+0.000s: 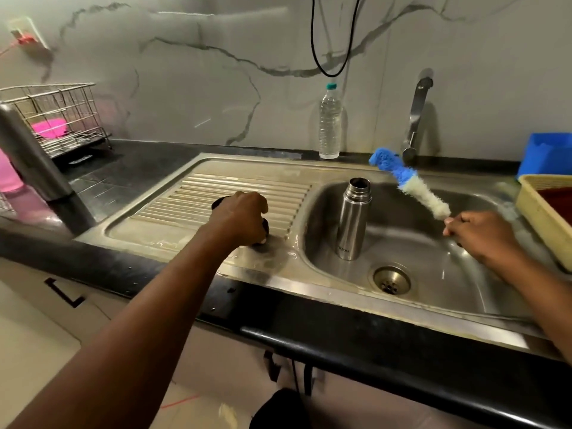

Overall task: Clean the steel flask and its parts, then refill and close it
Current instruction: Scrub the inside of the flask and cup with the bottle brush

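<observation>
Flask (353, 218) stands open in the sink (433, 274), rigid steel, probably slick when wet, so grab mid-body. Right hand (483, 236) grips the brush (411, 187) handle; left hand (244, 218) closed on a dark cap (218, 203).

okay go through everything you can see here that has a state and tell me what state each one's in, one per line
Flask: upright in the sink basin, mouth open, no cap.
Bottle brush: held up over the sink basin, outside the flask.
Right hand: closed on the brush handle.
Left hand: closed on a dark part on the ribbed drainboard.
Tap: no water running.
Water bottle: upright, capped, nearly full.
Drain: unplugged.
Drainboard: wet.
</observation>
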`<state>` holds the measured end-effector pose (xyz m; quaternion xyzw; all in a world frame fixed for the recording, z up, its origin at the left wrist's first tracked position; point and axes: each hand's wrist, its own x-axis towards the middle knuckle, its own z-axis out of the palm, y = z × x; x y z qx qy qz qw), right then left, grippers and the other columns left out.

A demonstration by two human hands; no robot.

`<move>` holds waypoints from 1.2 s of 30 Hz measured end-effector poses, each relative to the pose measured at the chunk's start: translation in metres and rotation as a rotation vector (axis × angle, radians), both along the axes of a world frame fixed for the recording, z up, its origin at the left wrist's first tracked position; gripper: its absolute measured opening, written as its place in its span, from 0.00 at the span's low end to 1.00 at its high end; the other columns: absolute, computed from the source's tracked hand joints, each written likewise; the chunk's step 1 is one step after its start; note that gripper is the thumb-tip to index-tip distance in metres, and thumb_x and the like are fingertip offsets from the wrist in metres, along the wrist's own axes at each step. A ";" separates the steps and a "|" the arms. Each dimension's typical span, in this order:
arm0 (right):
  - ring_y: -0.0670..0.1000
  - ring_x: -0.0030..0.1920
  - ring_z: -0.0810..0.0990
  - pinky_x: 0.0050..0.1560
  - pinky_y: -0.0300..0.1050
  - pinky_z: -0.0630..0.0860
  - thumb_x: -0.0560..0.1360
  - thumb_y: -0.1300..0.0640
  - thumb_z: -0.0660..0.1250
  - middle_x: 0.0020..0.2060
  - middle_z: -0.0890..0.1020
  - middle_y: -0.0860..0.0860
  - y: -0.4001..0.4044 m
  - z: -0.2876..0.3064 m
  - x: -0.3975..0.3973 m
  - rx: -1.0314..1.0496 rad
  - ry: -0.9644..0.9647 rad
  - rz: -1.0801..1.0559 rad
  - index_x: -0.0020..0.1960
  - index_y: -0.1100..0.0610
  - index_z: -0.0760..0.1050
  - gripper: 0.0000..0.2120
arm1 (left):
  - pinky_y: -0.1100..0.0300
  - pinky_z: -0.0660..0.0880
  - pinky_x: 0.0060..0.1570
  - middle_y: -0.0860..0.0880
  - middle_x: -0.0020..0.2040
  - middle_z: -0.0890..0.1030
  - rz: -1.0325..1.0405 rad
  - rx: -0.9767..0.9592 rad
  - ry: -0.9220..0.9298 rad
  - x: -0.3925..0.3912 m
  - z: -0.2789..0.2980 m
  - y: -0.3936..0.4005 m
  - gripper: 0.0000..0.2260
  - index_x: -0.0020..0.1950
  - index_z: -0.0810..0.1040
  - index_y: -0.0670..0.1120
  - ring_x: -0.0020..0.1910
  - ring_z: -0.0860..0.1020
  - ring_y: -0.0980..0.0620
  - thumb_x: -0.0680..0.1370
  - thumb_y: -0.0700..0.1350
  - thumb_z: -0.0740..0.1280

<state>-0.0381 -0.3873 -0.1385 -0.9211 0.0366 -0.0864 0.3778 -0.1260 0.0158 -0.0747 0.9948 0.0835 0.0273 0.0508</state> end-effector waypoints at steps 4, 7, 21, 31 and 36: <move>0.58 0.40 0.82 0.46 0.53 0.77 0.79 0.52 0.69 0.34 0.84 0.53 0.000 -0.001 0.003 0.005 -0.005 0.002 0.36 0.54 0.83 0.15 | 0.57 0.73 0.50 0.48 0.59 0.83 -0.030 -0.085 -0.021 0.008 0.003 -0.011 0.27 0.65 0.82 0.48 0.59 0.80 0.46 0.67 0.46 0.84; 0.57 0.40 0.82 0.45 0.52 0.76 0.81 0.51 0.68 0.35 0.84 0.53 -0.001 0.000 0.005 0.020 -0.016 0.011 0.37 0.54 0.83 0.15 | 0.55 0.79 0.54 0.49 0.55 0.84 -0.088 -0.241 -0.155 0.019 0.013 -0.035 0.24 0.61 0.85 0.46 0.55 0.81 0.48 0.67 0.48 0.85; 0.42 0.30 0.71 0.32 0.32 0.68 0.84 0.61 0.63 0.30 0.76 0.49 0.000 0.020 -0.005 0.349 -0.343 0.273 0.50 0.52 0.82 0.10 | 0.48 0.83 0.59 0.36 0.61 0.83 -0.288 -2.191 -0.268 0.138 0.009 -0.165 0.13 0.67 0.78 0.35 0.58 0.85 0.42 0.82 0.34 0.66; 0.45 0.37 0.79 0.36 0.47 0.77 0.81 0.58 0.67 0.37 0.81 0.45 0.013 0.011 -0.006 0.065 -0.388 0.201 0.51 0.47 0.81 0.07 | 0.46 0.83 0.59 0.36 0.57 0.85 -0.279 -2.383 -0.170 0.137 -0.008 -0.152 0.09 0.60 0.79 0.36 0.57 0.85 0.39 0.85 0.38 0.61; 0.46 0.36 0.78 0.34 0.46 0.75 0.81 0.58 0.67 0.35 0.81 0.47 0.014 0.011 -0.008 0.034 -0.383 0.189 0.49 0.49 0.81 0.06 | 0.47 0.85 0.56 0.36 0.57 0.85 -0.286 -2.353 -0.153 0.137 -0.010 -0.155 0.09 0.61 0.78 0.36 0.56 0.86 0.39 0.84 0.37 0.62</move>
